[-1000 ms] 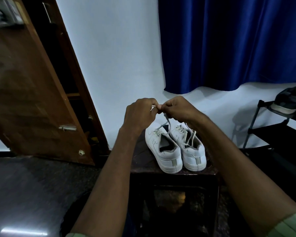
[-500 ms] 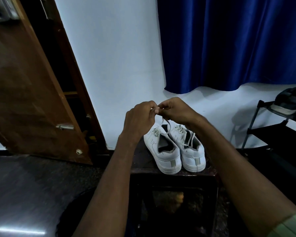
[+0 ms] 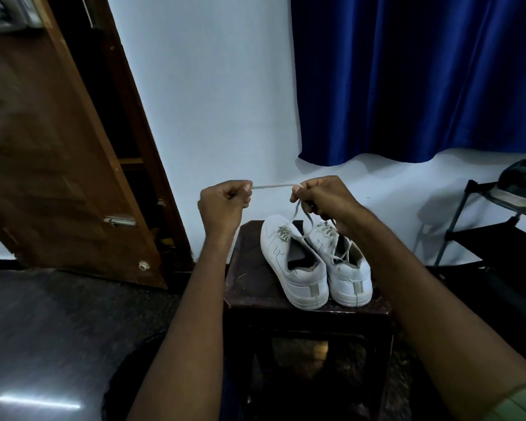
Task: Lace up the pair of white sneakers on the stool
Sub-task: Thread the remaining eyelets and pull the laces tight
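Hands parted since 0.5 s ago, I see | left hand (image 3: 223, 205) and right hand (image 3: 322, 197) each pinch 1 lace (image 3: 272, 186), taut between them | 2 white sneakers (image 3: 315, 262) side by side on 1 stool (image 3: 249, 287)

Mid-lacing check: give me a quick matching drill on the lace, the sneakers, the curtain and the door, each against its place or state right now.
Things:
1. shoelace
2. white sneakers
3. blue curtain
4. wooden door

Places or states:
A. hangs on the wall behind
B. stretched between left hand and right hand
C. stands open at left
D. side by side on the stool

Pairs: 1-B, 2-D, 3-A, 4-C
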The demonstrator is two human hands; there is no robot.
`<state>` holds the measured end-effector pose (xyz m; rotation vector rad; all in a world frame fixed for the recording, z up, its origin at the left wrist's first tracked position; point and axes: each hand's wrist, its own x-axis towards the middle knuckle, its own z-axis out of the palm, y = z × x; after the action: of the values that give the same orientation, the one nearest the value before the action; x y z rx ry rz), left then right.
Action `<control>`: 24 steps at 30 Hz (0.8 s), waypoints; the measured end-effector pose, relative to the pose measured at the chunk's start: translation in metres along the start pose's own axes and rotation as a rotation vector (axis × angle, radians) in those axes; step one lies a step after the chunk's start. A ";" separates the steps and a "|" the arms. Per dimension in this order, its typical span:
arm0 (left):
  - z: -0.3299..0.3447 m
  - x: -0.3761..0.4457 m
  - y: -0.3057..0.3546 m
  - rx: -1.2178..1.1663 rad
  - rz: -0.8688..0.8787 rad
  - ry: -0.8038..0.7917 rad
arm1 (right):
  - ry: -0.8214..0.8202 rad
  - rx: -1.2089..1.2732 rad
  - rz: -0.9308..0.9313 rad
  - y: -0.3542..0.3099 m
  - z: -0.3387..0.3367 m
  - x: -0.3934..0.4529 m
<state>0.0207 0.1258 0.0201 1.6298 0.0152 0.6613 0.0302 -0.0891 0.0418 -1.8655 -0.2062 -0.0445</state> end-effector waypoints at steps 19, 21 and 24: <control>0.015 -0.007 0.033 0.381 0.536 -0.242 | -0.046 0.801 -0.003 -0.032 -0.002 0.008; 0.025 -0.015 0.030 0.486 0.588 -0.337 | 0.076 0.794 0.051 -0.024 0.005 0.009; 0.036 -0.025 0.023 0.584 0.689 -0.332 | 0.195 0.725 0.103 -0.017 0.014 0.007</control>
<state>0.0069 0.0794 0.0308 2.3190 -0.6769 0.9486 0.0332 -0.0703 0.0546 -1.1371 0.0159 -0.0693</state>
